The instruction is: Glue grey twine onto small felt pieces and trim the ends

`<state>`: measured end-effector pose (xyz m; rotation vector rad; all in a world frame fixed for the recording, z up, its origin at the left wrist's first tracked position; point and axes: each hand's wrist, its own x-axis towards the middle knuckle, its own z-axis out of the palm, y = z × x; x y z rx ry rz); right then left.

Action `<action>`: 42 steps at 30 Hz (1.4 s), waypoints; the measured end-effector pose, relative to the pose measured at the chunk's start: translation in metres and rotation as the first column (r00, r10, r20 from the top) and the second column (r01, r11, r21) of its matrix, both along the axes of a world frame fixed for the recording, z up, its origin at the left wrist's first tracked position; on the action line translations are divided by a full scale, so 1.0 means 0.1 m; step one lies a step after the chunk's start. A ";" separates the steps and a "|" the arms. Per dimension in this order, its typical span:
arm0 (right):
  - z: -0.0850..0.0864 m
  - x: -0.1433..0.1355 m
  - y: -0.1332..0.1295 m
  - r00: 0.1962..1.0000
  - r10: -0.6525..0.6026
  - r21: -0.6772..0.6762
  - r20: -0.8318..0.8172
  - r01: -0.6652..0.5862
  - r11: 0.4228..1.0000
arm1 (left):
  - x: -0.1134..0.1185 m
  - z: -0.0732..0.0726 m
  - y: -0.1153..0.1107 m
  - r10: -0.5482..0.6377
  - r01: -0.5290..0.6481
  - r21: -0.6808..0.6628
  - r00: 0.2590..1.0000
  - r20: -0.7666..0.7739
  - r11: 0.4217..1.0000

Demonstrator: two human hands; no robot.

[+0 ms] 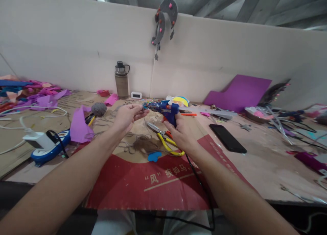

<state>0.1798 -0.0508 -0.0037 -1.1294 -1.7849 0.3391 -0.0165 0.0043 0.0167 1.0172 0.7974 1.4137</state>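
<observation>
The right hand (pixel 178 128) is wrapped around a dark-blue plastic glue gun (pixel 168 108), its nozzle end mottled and grimy, above red-and-tan printed cardboard (pixel 122 190). The left hand (pixel 129 116) pinches a small bluish piece (pixel 145 107) at the tip. Yellow-handled metal scissors (pixel 165 145) lie below.

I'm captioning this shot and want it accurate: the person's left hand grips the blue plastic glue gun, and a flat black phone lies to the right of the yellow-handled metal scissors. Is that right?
Not quite: the head view shows the right hand gripping the blue plastic glue gun, with the flat black phone right of the yellow-handled metal scissors.
</observation>
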 end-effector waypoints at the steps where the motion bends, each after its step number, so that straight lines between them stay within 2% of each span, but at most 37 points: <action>1: 0.00 0.00 0.00 1.000 -0.004 -0.003 0.001 0.004 1.000 | 0.00 0.00 0.00 -0.005 0.005 0.003 1.000 0.005 1.000; 11: 0.01 -0.02 -0.04 1.000 -0.006 0.010 0.008 0.006 1.000 | 0.05 0.04 -0.05 0.015 -0.015 0.001 0.999 -0.031 1.000; 42: 0.00 0.01 -0.04 0.999 -0.018 0.013 0.030 0.018 1.000 | 0.04 0.04 -0.04 0.019 -0.017 0.022 0.997 -0.074 1.000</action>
